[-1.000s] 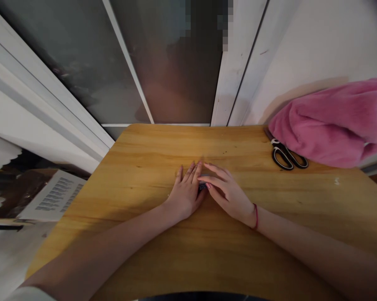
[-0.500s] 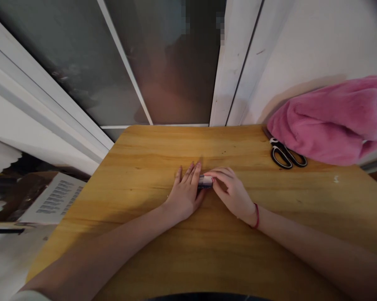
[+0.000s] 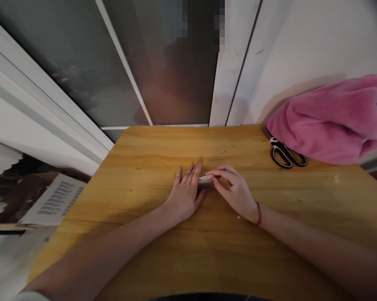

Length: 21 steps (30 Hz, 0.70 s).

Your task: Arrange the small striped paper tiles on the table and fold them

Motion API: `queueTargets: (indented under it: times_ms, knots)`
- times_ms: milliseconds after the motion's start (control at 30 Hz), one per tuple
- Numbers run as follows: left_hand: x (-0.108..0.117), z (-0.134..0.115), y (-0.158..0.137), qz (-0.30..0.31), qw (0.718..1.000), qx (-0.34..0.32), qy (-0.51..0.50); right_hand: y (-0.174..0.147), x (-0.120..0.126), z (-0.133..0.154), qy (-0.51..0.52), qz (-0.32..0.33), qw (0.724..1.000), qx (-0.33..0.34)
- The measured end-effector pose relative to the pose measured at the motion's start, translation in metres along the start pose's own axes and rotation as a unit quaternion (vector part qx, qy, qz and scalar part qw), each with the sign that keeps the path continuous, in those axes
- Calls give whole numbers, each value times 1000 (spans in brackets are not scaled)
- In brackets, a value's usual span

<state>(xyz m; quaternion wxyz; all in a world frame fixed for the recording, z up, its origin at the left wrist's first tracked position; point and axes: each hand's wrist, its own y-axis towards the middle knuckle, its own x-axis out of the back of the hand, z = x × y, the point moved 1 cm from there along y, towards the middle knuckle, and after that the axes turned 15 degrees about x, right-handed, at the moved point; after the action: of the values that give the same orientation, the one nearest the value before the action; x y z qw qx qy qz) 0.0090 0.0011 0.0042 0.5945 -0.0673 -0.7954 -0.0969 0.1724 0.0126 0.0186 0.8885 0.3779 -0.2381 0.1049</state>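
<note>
The right hand has the thumb and the index finger brought together, and they appear to pinch the pale upper part of a small printed piece. The left hand lies flat, with its fingers a little spread, palm down, and covers the left part of this same piece; what is beneath the palm I cannot tell. The piece is on the wooden table, between the two hands. Its pale part seems raised above a dark blue edge on the near side.

I judge that it is light and thin, perhaps paper or soft card, so it should bend easily and could crease or tear if pulled hard. The free right edge seems the best place to hold, with a gentle pinch, while a flat palm keeps the rest from sliding.

On the right wrist there is a red bracelet. Farther to the right are black-handled scissors, partly under a pink plush cloth. At left, beyond the table, there is a cardboard box.
</note>
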Motion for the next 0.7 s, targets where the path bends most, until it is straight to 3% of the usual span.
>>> queueTargets:
  times_ms: [700]
  knots:
    - [-2,2,0,-6,1000,-4,-13,-3,1,-3,6,17,999,-28]
